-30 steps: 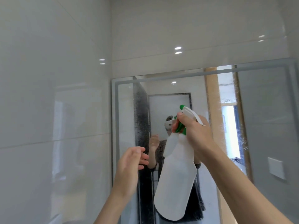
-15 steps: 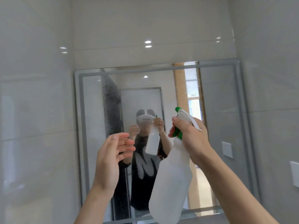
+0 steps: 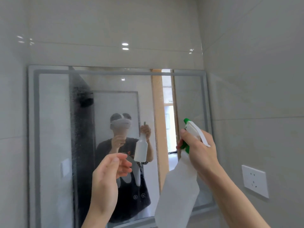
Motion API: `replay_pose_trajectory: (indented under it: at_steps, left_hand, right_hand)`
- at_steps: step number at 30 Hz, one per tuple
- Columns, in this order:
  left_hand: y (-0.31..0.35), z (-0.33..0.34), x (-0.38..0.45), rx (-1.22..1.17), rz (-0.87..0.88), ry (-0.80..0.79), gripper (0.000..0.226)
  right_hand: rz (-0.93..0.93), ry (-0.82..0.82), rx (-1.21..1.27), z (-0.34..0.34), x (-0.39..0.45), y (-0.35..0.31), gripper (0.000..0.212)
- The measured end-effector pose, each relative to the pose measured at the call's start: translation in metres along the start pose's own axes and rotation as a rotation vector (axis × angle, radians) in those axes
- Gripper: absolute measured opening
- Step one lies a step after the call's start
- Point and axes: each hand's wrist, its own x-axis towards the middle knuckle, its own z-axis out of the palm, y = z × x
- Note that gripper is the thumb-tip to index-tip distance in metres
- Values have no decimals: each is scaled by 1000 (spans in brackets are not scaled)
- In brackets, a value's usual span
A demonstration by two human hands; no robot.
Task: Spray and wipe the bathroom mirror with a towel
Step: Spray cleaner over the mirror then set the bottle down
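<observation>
The bathroom mirror [image 3: 54, 129] hangs on the tiled wall ahead, with a grey border strip and fine spray droplets down its left-centre part. My right hand [image 3: 199, 152] grips the neck of a white spray bottle [image 3: 179, 191] with a green nozzle, held up in front of the mirror's right side and aimed at the glass. My left hand [image 3: 107, 175] is raised in front of the mirror's lower middle, fingers apart and holding nothing. No towel is in view.
Glossy grey tiled walls close in on the left [image 3: 13, 112] and right [image 3: 255, 79]. A white power socket [image 3: 255, 181] sits on the right wall beside my right forearm. The mirror reflects a person and a doorway.
The view has swung to the right, so the mirror now sits further left in frame. My right hand and the bottle have moved right across the mirror. My left hand stays raised and open.
</observation>
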Motion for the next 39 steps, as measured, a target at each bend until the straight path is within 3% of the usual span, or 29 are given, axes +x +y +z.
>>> replay_pose_trajectory:
  at_steps: [5, 16, 32, 39]
  left_hand:
    - [-13, 31, -4, 27, -38, -36, 30]
    - [-25, 101, 1, 4, -118, -168, 23]
    - [-57, 148, -2, 41, -141, -202, 23]
    - [-83, 151, -33, 25, -320, -271, 18]
  right_hand:
    - [3, -8, -43, -22, 11, 6, 29]
    - [-8, 94, -96, -58, 24, 22, 39]
    - [10, 157, -176, -117, 41, 56, 33]
    - [72, 122, -307, -127, 19, 102, 38]
